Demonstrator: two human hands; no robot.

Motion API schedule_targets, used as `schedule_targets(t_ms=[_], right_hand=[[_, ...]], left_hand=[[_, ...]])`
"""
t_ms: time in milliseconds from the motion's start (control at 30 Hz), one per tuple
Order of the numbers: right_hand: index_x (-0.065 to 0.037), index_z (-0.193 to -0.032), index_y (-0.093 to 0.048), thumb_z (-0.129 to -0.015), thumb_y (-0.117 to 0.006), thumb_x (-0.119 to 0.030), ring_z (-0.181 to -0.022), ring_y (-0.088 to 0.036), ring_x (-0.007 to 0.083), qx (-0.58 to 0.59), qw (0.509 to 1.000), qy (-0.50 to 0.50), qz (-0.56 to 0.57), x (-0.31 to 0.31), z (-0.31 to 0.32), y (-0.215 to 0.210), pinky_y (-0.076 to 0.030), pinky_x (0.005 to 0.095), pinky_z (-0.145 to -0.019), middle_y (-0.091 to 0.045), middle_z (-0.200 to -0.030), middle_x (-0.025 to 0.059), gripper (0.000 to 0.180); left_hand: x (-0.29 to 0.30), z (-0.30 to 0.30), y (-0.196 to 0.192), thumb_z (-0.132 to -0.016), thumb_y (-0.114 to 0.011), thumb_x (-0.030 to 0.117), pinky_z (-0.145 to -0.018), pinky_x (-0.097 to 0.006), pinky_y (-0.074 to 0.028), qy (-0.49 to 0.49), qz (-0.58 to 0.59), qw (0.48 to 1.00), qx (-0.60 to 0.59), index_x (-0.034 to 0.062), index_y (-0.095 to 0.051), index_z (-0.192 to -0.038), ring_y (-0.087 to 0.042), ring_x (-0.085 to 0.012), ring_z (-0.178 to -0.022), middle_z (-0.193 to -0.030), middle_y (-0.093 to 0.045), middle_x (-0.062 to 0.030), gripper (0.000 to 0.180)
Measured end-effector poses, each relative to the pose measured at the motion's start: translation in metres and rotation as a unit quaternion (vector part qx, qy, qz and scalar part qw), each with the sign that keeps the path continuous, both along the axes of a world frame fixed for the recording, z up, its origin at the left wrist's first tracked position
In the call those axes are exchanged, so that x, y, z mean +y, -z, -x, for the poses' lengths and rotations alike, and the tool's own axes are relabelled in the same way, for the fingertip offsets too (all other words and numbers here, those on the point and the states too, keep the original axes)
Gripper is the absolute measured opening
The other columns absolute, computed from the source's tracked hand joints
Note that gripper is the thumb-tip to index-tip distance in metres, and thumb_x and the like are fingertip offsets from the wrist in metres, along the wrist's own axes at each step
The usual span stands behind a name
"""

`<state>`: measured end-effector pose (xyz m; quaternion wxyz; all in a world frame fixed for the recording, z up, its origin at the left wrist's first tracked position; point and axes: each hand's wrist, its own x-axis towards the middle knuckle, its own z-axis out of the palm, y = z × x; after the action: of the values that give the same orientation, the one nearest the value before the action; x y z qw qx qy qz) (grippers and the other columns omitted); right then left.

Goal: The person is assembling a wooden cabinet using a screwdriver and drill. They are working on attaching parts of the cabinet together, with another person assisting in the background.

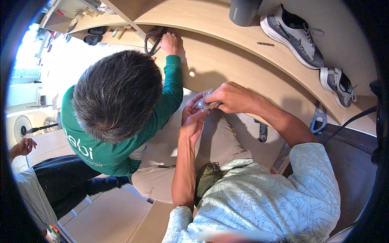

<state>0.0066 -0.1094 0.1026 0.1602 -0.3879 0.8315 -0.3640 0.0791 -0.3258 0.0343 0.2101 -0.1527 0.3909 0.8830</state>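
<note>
Our left hand cups and our right hand pinches a clear plastic packet, which lies between them at the right one's 9 o'clock. Beyond, a wooden shelf curves from 11 to 3 o'clock, its edge bounding a bare panel with open room at 1 o'clock. A co-worker fills 9 o'clock; a grey shoe sits at 2. Toward 3, a dark tip adjoins the packet, too small to identify.
</note>
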Motion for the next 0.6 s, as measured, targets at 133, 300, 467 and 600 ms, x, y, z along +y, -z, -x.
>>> schedule_targets(t_ms=[133, 300, 467, 600], right_hand=[[-0.009, -0.103, -0.073, -0.089, -0.075, -0.011, -0.085, -0.073, 0.0468, -0.005, 0.999, 0.013, 0.029, 0.003, -0.005, 0.005, -0.057, 0.0564, -0.075, -0.074, -0.085, 0.0229, 0.014], [-0.009, -0.103, -0.073, -0.09, -0.076, -0.011, -0.084, -0.074, 0.0463, -0.04, 0.999, 0.03, 0.007, 0.005, -0.009, 0.011, -0.057, 0.0563, -0.075, -0.075, -0.085, 0.0216, 0.014], [-0.011, -0.106, -0.075, -0.086, -0.076, -0.008, -0.085, -0.075, 0.0411, -0.006, 1.0, -0.015, -0.011, 0.004, -0.013, 0.023, -0.058, 0.0523, -0.074, -0.077, -0.089, 0.0166, 0.02], [-0.012, -0.109, -0.075, -0.087, -0.072, -0.007, -0.087, -0.075, 0.0418, 0.027, 0.997, -0.044, -0.06, 0.002, -0.02, 0.026, -0.059, 0.053, -0.075, -0.078, -0.092, 0.0163, 0.022]], left_hand=[[0.001, -0.001, 0.008, -0.091, -0.075, -0.008, -0.093, -0.028, -0.059, 0.024, 0.004, 1.0, 0.004, -0.0034, -0.057, -0.148, -0.072, -0.0178, -0.107, -0.124, -0.073, -0.0119, 0.059], [0.0, -0.003, 0.013, -0.092, -0.076, -0.005, -0.09, -0.028, -0.059, 0.058, 0.063, 0.996, 0.006, -0.0024, -0.064, -0.139, -0.073, -0.0154, -0.099, -0.114, -0.076, -0.0098, 0.049], [-0.003, -0.008, 0.02, -0.092, -0.077, -0.005, -0.088, -0.029, -0.058, 0.118, 0.132, 0.984, 0.031, -0.0012, -0.066, -0.134, -0.073, -0.0162, -0.099, -0.113, -0.076, -0.0087, 0.043], [-0.006, -0.015, 0.028, -0.09, -0.082, -0.002, -0.088, -0.03, -0.058, 0.097, 0.129, 0.987, 0.012, 0.0003, -0.067, -0.128, -0.073, -0.0163, -0.101, -0.112, -0.077, -0.0082, 0.041]])
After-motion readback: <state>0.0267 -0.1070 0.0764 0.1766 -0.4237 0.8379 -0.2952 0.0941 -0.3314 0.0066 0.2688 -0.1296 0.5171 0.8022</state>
